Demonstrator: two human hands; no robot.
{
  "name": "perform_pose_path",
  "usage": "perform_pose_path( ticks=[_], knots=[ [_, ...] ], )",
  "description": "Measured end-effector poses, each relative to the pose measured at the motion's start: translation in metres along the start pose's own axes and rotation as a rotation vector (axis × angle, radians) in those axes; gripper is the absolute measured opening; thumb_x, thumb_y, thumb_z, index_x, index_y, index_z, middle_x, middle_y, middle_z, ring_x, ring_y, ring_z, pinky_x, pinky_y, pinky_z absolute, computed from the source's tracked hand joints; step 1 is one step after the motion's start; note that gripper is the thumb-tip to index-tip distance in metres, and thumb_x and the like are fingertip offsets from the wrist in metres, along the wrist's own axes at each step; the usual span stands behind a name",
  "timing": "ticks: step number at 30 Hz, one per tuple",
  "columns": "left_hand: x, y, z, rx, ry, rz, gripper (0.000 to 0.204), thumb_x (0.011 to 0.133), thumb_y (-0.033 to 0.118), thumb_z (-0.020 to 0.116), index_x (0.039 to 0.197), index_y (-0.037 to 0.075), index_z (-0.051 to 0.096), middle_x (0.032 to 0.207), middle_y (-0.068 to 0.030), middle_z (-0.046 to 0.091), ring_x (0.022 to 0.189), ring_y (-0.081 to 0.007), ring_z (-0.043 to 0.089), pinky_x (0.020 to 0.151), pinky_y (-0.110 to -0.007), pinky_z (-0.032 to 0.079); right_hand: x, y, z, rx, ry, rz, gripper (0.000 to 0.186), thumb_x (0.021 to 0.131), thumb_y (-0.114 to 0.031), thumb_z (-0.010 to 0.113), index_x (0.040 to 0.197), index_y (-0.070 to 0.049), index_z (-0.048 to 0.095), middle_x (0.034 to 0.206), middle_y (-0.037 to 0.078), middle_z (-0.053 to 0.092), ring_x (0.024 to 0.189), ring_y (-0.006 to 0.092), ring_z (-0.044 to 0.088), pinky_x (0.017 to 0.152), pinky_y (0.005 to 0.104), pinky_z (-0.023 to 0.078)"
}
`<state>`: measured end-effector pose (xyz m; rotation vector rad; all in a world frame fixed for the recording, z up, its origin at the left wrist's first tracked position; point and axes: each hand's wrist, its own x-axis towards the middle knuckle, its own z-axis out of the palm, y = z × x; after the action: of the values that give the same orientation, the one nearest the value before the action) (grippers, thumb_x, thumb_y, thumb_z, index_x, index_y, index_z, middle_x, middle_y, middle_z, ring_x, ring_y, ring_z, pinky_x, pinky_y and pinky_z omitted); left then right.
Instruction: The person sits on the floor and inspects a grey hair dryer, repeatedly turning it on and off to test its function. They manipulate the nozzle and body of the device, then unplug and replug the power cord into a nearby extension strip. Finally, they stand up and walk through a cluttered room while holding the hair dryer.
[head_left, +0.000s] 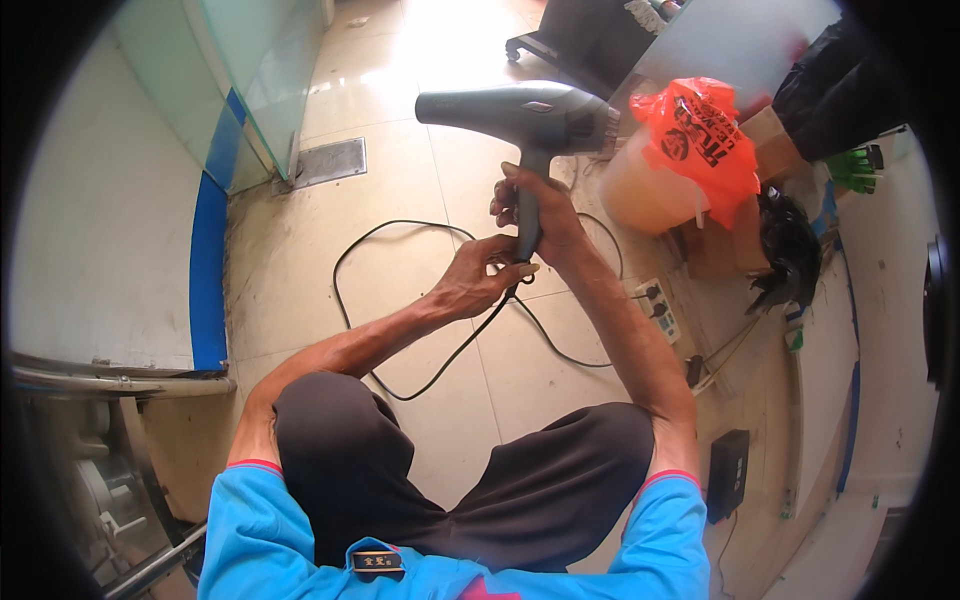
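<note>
Hair dryer (500,113) raised, likely being checked: right hand (558,216) clamped round handle (530,208), left hand (470,280) pinching its base by the cord (404,399). Next likely needs steady support.

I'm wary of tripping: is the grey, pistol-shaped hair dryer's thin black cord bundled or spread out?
Spread out: the cord runs from the hair dryer in a wide, loose loop over the beige tiled floor.

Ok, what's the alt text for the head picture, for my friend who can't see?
A gray hair dryer is held above a tiled floor: a person's right hand grips its handle, and the left hand holds the handle's lower end. Its black power cord lies looped below.
</note>
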<state>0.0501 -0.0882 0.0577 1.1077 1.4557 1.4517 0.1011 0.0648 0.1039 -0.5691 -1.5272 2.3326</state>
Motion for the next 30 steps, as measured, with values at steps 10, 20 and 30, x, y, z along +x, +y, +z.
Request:
perform_pose_path(
  ticks=[10,20,30],
  knots=[
    [-0.0008,-0.0012,0.0002,0.0,0.013,-0.024,0.044,0.094,0.021,0.072,0.126,-0.009,0.062,0.119,-0.0189,0.069,0.119,-0.0277,0.063,0.106,-0.041,0.048,-0.0019,-0.0004,0.0021,-0.014,-0.006,0.001,0.024,0.089,-0.025,0.076,0.089,-0.003,0.067,0.073,0.007,0.066,0.064,0.0168,0.066,0.059,0.0303,0.054],
    [-0.0026,-0.0009,0.0003,-0.003,0.015,-0.006,0.042,0.094,0.02,0.073,0.122,-0.009,0.063,0.117,-0.0177,0.069,0.118,-0.0273,0.064,0.105,-0.041,0.049,-0.0028,0.0017,0.0031,-0.073,-0.021,-0.011,0.027,0.093,-0.028,0.071,0.084,-0.003,0.064,0.071,0.01,0.065,0.062,0.0189,0.061,0.059,0.0331,0.049],
    [-0.0029,-0.0008,-0.0008,0.046,0.023,0.009,0.044,0.092,0.022,0.076,0.121,-0.009,0.064,0.113,-0.0171,0.071,0.115,-0.0272,0.066,0.103,-0.04,0.05,-0.0036,0.0016,0.0008,-0.014,-0.075,0.005,0.029,0.089,-0.03,0.072,0.079,-0.004,0.066,0.07,0.007,0.063,0.062,0.017,0.063,0.059,0.0321,0.05]
  ],
)
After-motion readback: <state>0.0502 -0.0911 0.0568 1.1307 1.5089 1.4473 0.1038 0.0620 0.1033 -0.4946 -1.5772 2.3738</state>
